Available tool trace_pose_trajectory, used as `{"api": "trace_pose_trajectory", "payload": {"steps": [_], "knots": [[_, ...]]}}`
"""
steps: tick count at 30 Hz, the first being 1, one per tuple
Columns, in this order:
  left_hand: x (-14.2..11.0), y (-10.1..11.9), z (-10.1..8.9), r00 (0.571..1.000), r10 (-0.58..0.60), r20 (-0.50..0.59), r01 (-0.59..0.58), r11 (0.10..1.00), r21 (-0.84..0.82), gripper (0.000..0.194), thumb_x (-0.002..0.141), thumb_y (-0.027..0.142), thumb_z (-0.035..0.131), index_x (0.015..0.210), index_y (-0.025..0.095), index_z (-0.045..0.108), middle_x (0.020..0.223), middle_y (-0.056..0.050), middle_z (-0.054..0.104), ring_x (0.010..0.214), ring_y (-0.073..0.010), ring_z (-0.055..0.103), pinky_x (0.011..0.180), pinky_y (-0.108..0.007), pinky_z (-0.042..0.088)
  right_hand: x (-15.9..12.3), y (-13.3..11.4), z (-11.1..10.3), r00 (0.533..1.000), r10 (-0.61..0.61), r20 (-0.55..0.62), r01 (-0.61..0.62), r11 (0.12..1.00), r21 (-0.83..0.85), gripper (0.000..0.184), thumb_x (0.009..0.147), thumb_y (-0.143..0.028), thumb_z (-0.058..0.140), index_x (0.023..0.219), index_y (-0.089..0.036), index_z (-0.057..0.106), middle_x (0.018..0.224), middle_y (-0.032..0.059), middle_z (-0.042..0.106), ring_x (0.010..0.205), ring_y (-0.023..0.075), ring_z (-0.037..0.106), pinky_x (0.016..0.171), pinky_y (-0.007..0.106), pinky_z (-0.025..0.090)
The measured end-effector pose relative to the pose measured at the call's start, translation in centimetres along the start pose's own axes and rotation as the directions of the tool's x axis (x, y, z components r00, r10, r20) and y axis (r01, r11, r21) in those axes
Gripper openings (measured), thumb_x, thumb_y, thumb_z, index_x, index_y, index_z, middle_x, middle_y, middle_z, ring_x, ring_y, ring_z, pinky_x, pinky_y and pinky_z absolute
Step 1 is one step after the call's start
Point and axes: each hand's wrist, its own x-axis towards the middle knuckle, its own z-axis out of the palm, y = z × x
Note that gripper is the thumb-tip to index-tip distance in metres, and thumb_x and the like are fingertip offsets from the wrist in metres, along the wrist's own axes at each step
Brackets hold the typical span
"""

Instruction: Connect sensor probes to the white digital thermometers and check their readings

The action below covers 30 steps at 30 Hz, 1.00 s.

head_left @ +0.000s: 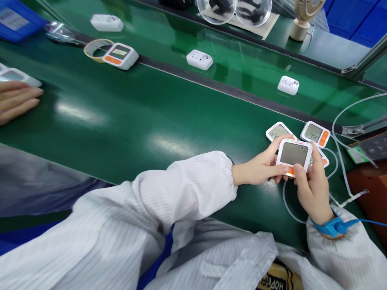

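Both my hands hold one white blood-pressure monitor (pixel 294 156) with a blank grey screen, just above the green bench. My left hand (pixel 260 167) grips its left edge, fingers wrapped round it. My right hand (pixel 313 188) grips the right and lower edge, thumb on the orange button. A blue wrist strap (pixel 331 226) circles my right wrist. Behind the held unit lie two more monitors: one (pixel 276 131) to the left and one (pixel 315 133) showing digits. A third is partly hidden under my right hand.
A green conveyor belt (pixel 187 36) carries white units (pixel 199 59), (pixel 288 85), (pixel 107 22). Another monitor (pixel 121 55) and a tape roll (pixel 96 49) lie far left. A co-worker's hand (pixel 16 100) rests at the left edge. Clear tubing (pixel 340 153) loops at right. A small fan (pixel 303 18) stands behind.
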Motion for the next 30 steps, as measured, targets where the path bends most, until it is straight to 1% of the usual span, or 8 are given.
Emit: {"api": "trace_pose_trajectory", "payload": {"steps": [3,10,13,18,22,27,30], "knots": [[0.04,-0.19,-0.16,1.0,0.002,0.007,-0.002,1.0,0.011,0.085,0.088,0.038,0.07,0.152,0.033,0.013,0.096,-0.004,0.056,0.067,-0.0117,0.057,0.053,-0.022,0.049,0.01,-0.05,0.0,1.0,-0.013,-0.006,0.013,1.0,0.008,0.064,0.102,-0.038,0.053,0.159,-0.023,0.027,0.114,0.0151,0.066,0.063,0.0212,0.064,0.052,0.033,0.056],[0.01,-0.37,-0.33,1.0,0.013,0.028,-0.013,1.0,0.016,0.086,0.09,0.038,0.069,0.152,0.03,0.01,0.089,-0.002,0.057,0.067,-0.0121,0.057,0.054,-0.023,0.051,-0.04,0.2,-0.06,1.0,-0.012,-0.007,0.011,0.999,-0.048,0.066,0.102,-0.039,0.052,0.16,-0.023,0.025,0.115,0.0151,0.064,0.06,0.0196,0.061,0.05,0.032,0.054],[-0.01,-0.43,-0.39,1.0,0.017,0.022,-0.018,0.999,0.026,0.085,0.089,0.039,0.069,0.152,0.031,0.012,0.092,-0.003,0.058,0.069,-0.0133,0.059,0.055,-0.024,0.051,-0.06,0.28,-0.05,1.0,-0.018,-0.01,0.017,0.998,-0.059,0.066,0.102,-0.039,0.052,0.16,-0.022,0.026,0.114,0.0149,0.064,0.059,0.0194,0.061,0.05,0.031,0.054],[0.0,-0.55,-0.44,1.0,0.012,0.015,-0.013,0.999,0.046,0.085,0.088,0.041,0.07,0.152,0.033,0.014,0.093,-0.004,0.059,0.067,-0.0138,0.059,0.054,-0.026,0.052,-0.05,0.36,-0.01,0.999,-0.031,-0.012,0.031,0.999,-0.04,0.065,0.102,-0.04,0.052,0.159,-0.022,0.025,0.112,0.0145,0.065,0.065,0.0211,0.064,0.052,0.032,0.056],[0.04,-0.52,-0.37,1.0,0.023,0.02,-0.024,0.999,0.032,0.086,0.088,0.041,0.07,0.152,0.032,0.013,0.093,-0.004,0.058,0.068,-0.0136,0.059,0.055,-0.024,0.051,-0.07,0.4,-0.02,0.999,-0.041,-0.008,0.041,0.998,-0.047,0.065,0.103,-0.041,0.051,0.16,-0.023,0.025,0.111,0.0138,0.065,0.062,0.0204,0.063,0.051,0.031,0.055],[0.01,-0.39,-0.3,1.0,0.011,0.011,-0.011,0.999,0.037,0.091,0.087,0.044,0.071,0.153,0.028,0.011,0.093,-0.003,0.058,0.068,-0.0144,0.058,0.055,-0.026,0.05,-0.13,0.37,-0.04,0.999,-0.034,-0.009,0.033,0.998,-0.047,0.065,0.103,-0.042,0.051,0.16,-0.023,0.025,0.112,0.0137,0.065,0.059,0.0191,0.061,0.05,0.031,0.054],[0.02,-0.38,-0.33,1.0,0.008,0.014,-0.009,0.999,0.038,0.09,0.087,0.043,0.071,0.153,0.029,0.011,0.091,-0.003,0.058,0.066,-0.0143,0.058,0.054,-0.026,0.049,-0.1,0.35,-0.03,0.999,-0.033,-0.008,0.032,0.999,-0.036,0.066,0.103,-0.042,0.052,0.16,-0.023,0.025,0.112,0.0142,0.065,0.059,0.0196,0.061,0.049,0.031,0.054]]}}
